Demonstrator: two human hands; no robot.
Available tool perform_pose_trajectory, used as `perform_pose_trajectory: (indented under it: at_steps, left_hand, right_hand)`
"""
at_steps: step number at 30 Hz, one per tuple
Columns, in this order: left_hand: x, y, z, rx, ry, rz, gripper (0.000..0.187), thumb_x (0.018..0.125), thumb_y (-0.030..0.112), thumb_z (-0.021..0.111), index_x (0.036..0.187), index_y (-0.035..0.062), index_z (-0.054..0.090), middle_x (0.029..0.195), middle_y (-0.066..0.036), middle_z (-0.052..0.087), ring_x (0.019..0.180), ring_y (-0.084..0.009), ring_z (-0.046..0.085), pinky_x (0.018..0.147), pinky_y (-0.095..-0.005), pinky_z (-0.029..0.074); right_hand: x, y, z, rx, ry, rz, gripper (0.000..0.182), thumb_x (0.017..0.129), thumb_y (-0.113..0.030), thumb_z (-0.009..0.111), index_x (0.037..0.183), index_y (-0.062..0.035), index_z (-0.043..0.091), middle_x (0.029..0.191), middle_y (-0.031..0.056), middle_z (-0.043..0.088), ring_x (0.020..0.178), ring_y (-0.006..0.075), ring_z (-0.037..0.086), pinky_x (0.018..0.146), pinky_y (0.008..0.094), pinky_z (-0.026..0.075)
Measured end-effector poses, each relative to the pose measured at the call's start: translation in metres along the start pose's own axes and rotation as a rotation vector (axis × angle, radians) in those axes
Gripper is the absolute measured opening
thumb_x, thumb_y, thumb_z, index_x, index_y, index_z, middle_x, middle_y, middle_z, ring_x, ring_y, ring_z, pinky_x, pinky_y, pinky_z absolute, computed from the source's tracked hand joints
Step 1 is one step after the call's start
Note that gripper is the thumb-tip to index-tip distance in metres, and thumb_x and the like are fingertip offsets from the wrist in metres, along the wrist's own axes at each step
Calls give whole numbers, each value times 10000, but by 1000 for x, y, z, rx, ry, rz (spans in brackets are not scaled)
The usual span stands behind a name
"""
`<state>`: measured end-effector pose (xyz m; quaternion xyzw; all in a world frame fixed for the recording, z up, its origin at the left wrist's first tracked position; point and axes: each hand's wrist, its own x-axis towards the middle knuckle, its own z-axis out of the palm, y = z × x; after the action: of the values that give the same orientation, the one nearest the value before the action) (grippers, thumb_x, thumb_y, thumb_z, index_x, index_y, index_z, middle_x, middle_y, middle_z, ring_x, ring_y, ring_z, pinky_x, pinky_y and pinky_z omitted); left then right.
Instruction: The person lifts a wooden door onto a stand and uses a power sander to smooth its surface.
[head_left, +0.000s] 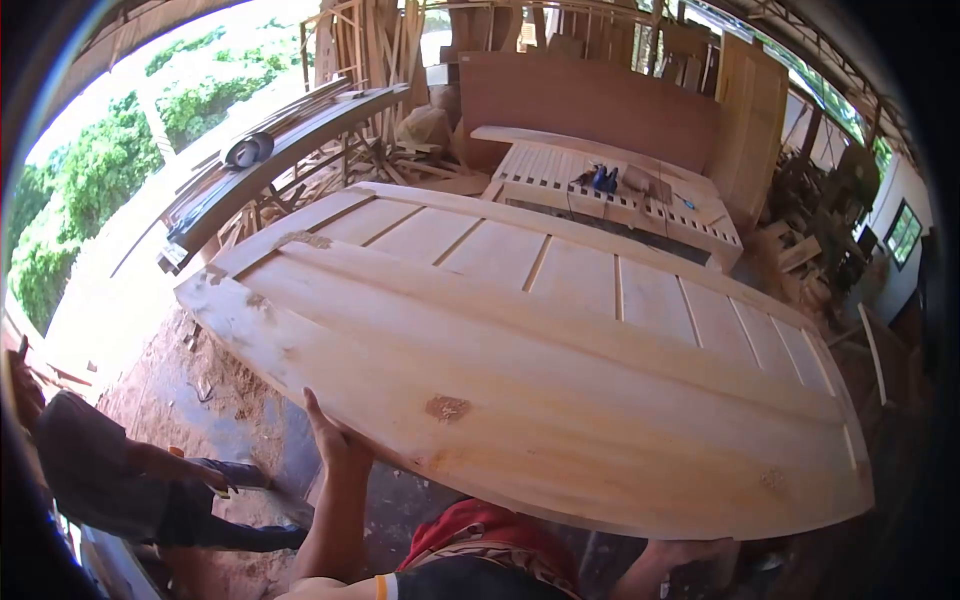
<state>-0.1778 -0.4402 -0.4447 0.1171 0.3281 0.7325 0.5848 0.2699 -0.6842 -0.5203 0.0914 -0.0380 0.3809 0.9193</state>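
Observation:
A large pale wooden headboard panel (560, 390) fills the middle of the head view, tilted, with a row of grooved slats along its far half and brown filler patches on its face. My left hand (342, 448) is closed on its near edge at the left; the thumb lies up along the edge and the other fingers are hidden beneath. At the lower right, my right hand (688, 553) grips the same edge from below, its fingers partly covered by the panel.
Behind the panel stands a slatted wooden bed piece (610, 205) with blue tools (605, 178) on it. A long workbench (290, 150) is at the left. At lower left is another person (110, 470) in dark clothing. Sawdust (220, 390) covers the floor; lumber (350, 50) leans behind.

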Motion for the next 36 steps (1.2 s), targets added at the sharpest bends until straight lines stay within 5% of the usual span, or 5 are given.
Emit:
perform_pose_trajectory:
  at_steps: [19, 25, 28, 31, 36]
  left_hand:
    - [33, -130, -198, 459, 263, -652, 962, 860, 897, 464, 1547, 226, 421, 1542, -62, 495, 1380, -316, 515, 1108, -524, 468]
    - [38, -128, -206, 453, 34, -725, 982, 853, 894, 484, 1579, 241, 378, 1568, -77, 457, 1414, -321, 476, 1112, -536, 450]
    - [41, -124, -213, 377, -49, -768, 936, 898, 840, 497, 1570, 197, 393, 1500, -105, 538, 1370, -336, 531, 1104, -507, 468]
    - [59, -125, -266, 1030, -327, -1359, 831, 959, 727, 545, 1551, 161, 407, 1300, -130, 682, 1149, -337, 686, 991, -447, 553]
    - [-42, -137, -77, 1469, -1474, -527, 161, 937, 169, 724, 901, 15, 755, 743, -107, 740, 764, -183, 752, 696, -297, 556]
  right_hand:
    - [-35, -20, -163, -497, 67, 5, 1097, 828, -972, 301, 1650, -246, 259, 1700, 13, 244, 1541, 316, 242, 1237, 572, 262]
    - [-85, -89, -225, -471, 272, 217, 1055, 837, -952, 367, 1575, -199, 400, 1530, 34, 523, 1283, 264, 591, 964, 480, 555]
    - [-127, -93, -211, -1298, 1152, 513, 858, 894, -840, 507, 1414, -165, 603, 1258, 53, 715, 1036, 214, 712, 777, 412, 590]
    - [-186, -86, -182, -2142, 900, 834, 497, 916, -512, 711, 1175, -90, 754, 947, 128, 771, 895, 225, 748, 770, 404, 585]
    - [-270, -91, -190, -2728, 304, 1045, 279, 892, -255, 689, 1067, -52, 769, 1002, 199, 752, 967, 327, 735, 896, 449, 562]
